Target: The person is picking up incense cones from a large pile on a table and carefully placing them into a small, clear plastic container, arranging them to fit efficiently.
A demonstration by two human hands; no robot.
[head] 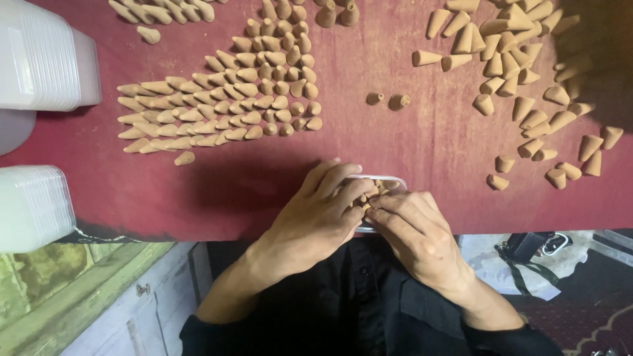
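Note:
My left hand (316, 214) and my right hand (412, 231) meet at the near edge of a dark red table (409, 145), both closed around a small clear plastic box (386, 179) with tan cones inside it. Fingertips of both hands press on the cones in the box. Most of the box is hidden under my fingers. Several tan cone-shaped pieces (231, 99) lie in neat rows at the upper left of the table. A looser heap of larger cones (521, 66) spreads over the upper right.
Stacks of white plastic containers (43, 59) stand at the left edge, with another stack (30, 204) below. Two stray cones (389, 100) lie mid-table. A wooden cabinet (125, 296) is under the table at left, and a black strap item (527, 247) lies on the floor at right.

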